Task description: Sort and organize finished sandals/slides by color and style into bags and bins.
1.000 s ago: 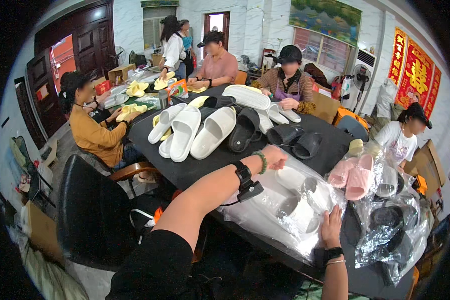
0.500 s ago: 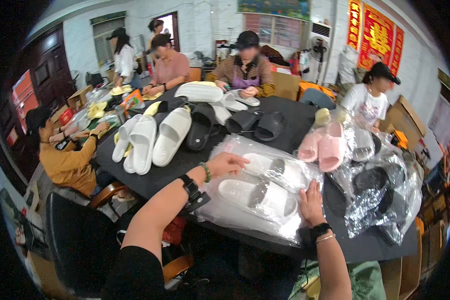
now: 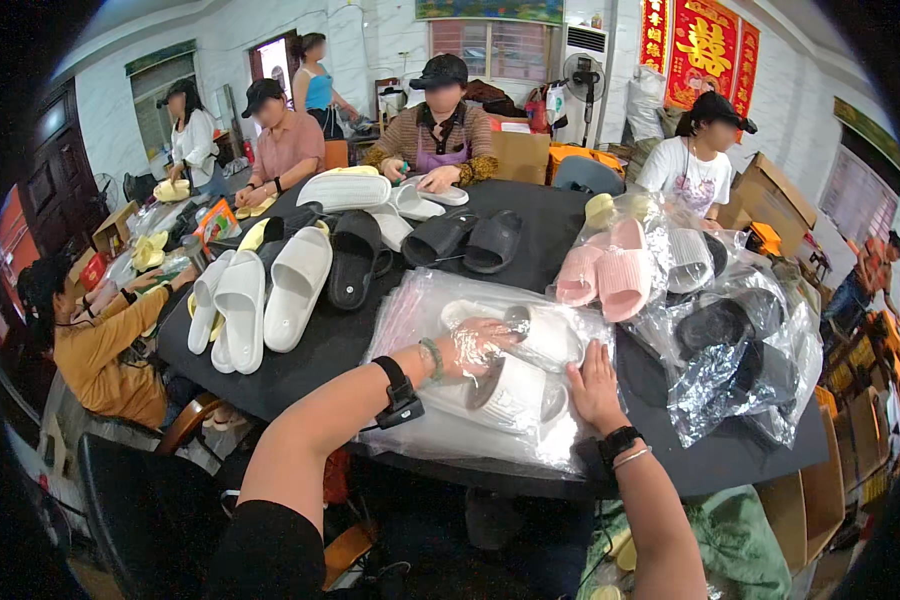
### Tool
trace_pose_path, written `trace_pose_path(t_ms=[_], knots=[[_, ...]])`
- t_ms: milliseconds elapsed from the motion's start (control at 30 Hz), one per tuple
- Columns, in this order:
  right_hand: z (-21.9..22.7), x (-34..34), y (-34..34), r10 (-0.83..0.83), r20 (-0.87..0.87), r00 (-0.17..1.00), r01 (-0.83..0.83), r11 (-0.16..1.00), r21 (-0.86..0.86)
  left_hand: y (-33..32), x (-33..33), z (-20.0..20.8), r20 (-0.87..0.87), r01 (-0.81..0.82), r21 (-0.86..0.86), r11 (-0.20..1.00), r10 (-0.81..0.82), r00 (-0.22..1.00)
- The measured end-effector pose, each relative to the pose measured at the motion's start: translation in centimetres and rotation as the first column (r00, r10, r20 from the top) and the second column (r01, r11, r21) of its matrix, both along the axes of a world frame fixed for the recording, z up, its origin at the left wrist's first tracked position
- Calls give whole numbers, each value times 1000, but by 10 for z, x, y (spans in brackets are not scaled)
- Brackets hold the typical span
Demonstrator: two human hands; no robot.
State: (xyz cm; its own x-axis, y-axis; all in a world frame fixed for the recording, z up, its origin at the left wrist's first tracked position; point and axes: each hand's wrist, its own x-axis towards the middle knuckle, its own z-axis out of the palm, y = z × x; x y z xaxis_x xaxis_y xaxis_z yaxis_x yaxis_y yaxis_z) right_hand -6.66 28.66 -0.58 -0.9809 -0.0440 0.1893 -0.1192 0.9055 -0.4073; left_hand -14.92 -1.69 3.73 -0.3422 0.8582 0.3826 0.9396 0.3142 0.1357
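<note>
Left hand (image 3: 478,347) overlies the heels of the white slippers (image 3: 548,338), its grip impossible to tell; amid clear plastic (image 3: 560,452), their long axes run left-right, toes toward the flat, spread right hand (image 3: 596,387) just beside them.

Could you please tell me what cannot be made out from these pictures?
In the head view:
Left hand: blur and glare hide whether its fingers are inside or on the bag.
White slippers: this hand covers part of them.
Bagged black slippers: shiny, creased plastic obscures their outlines.
Black chair: the picture's lower edge cuts it off.
</note>
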Motion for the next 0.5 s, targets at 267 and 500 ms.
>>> trace_pose_path(t_ms=[267,500], knots=[[4,0,-5,11,17,1000,-10,1000,-7,8,-8,-7,-19,-56,74,996,58,998],[1,1,-5,5,-20,1000,-4,1000,14,-86,0,12,15,-349,11,937,348,937]])
